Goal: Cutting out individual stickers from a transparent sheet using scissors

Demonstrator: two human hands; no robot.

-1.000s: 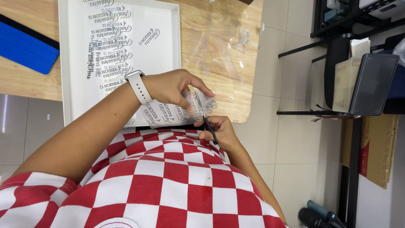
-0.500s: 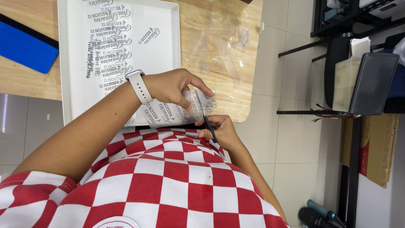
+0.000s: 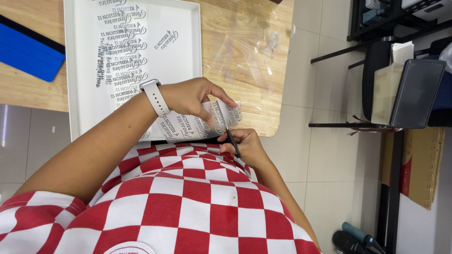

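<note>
- The wooden worktop (image 3: 245,28) carries everything; its near edge sits against the person's red-and-white checked shirt (image 3: 188,197)
- A white tray (image 3: 179,47) lies on the worktop, with a sheet of printed lettering spread inside it
- A clear film sheet (image 3: 249,51) lies just right of the tray, on bare wood
- A blue squeegee (image 3: 26,47) rests at the far left, well apart from both hands
- The left hand (image 3: 190,96), wearing a white wristwatch (image 3: 153,96), is closed in a pinch on the printed strip (image 3: 207,123), held over the tray's near edge
- Against half a second ago, the strip has swung a little and more of its right end shows past the fingers
- The right hand (image 3: 247,146) is closed around a thin dark tool (image 3: 230,140) whose tip touches the strip, so the picking at the lettering seems to go on
</note>
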